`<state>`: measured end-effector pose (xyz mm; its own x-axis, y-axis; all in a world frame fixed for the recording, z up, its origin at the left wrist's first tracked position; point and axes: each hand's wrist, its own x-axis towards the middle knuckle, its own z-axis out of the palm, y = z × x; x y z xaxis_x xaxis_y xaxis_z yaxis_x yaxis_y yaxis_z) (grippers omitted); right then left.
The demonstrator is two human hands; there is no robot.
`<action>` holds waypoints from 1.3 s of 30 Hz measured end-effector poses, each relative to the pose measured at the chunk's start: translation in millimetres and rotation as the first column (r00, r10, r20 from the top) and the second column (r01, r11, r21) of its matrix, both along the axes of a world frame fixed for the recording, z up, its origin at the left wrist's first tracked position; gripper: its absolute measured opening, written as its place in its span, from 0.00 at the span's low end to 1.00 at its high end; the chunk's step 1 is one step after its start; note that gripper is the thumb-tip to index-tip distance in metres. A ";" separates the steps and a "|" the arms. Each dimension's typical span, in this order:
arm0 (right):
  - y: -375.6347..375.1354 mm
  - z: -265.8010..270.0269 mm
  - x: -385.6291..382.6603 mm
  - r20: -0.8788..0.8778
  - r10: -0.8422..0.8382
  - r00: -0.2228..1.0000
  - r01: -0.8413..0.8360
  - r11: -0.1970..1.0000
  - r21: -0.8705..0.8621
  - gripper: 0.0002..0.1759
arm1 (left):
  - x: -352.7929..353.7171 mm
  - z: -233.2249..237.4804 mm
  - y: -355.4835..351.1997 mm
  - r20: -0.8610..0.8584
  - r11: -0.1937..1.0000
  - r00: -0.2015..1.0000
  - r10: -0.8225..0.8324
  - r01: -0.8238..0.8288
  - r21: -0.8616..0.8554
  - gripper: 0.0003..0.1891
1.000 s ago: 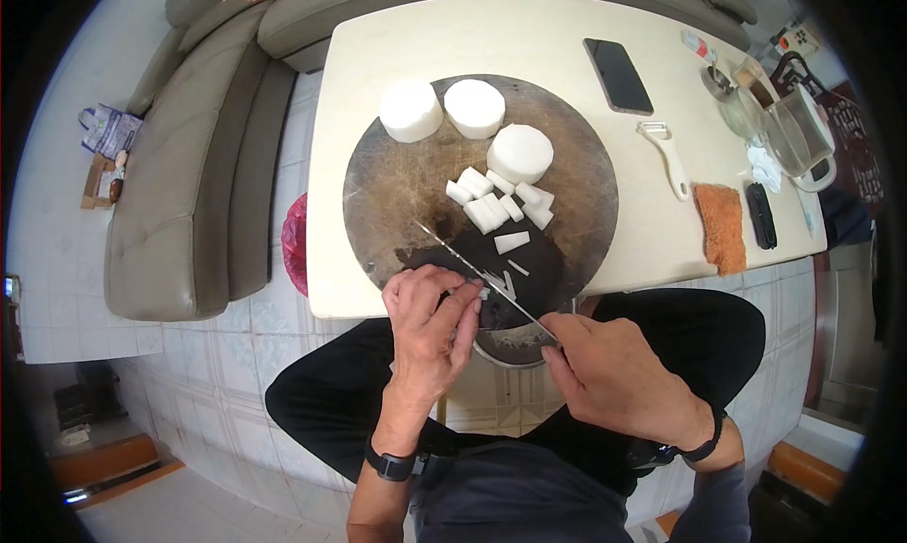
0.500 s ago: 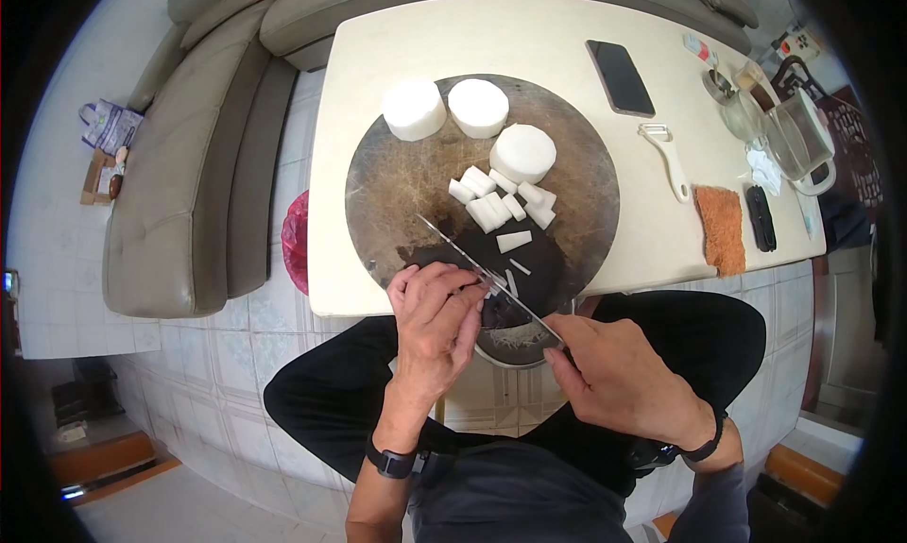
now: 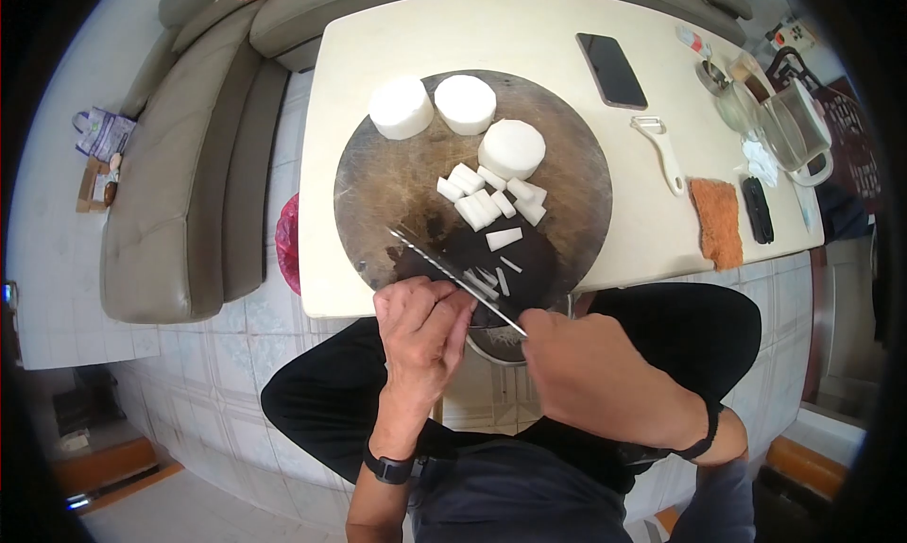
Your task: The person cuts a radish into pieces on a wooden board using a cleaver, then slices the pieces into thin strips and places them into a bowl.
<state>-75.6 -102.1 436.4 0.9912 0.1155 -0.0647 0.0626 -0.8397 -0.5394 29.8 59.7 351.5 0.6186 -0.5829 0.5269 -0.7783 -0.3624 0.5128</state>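
Observation:
My right hand (image 3: 600, 368) grips the handle of a kitchen knife (image 3: 452, 275), whose blade slants up and left across the near part of a round chopping board (image 3: 383, 189). Close against the blade, my left hand (image 3: 416, 321) has its fingers curled and pressed on a white radish piece, mostly hidden beneath them. Thin radish strips (image 3: 502, 281) lie just beyond the blade on the dark wet patch. Farther up are a single radish stick (image 3: 504, 239), several short radish blocks (image 3: 477, 209) and three thick radish rounds (image 3: 512, 149).
On the cream table (image 3: 628, 231) to the right are a phone (image 3: 612, 71), a peeler (image 3: 660, 154), an orange cloth (image 3: 716, 224), a black case (image 3: 757, 211) and a clear pitcher (image 3: 795, 132). Under the board's near edge sits a metal bowl (image 3: 501, 347) with pale shreds.
The knife and my right hand have shifted left and slightly down. My left hand has moved a little left and down. More cut strips show beside the blade. The whole view has shifted slightly.

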 end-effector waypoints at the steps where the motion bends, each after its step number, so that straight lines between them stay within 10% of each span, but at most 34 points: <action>1: 1.2 -2.7 2.2 0.062 0.028 0.998 -0.026 0.999 -0.039 0.11 | 0.1 1.4 -1.1 -0.007 1.000 1.000 -0.009 0.009 0.001 0.11; 39: -6.3 5.0 -22.8 -0.100 -0.215 0.971 0.234 0.934 0.270 0.12 | -8.5 -3.8 -14.9 -0.004 0.995 0.996 0.086 -0.086 -0.048 0.12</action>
<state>-98.4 -108.4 441.4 0.9877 -0.0866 -0.1302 -0.1552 -0.6435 -0.7496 21.3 44.8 347.7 0.6665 -0.5012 0.5518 -0.7441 -0.4030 0.5327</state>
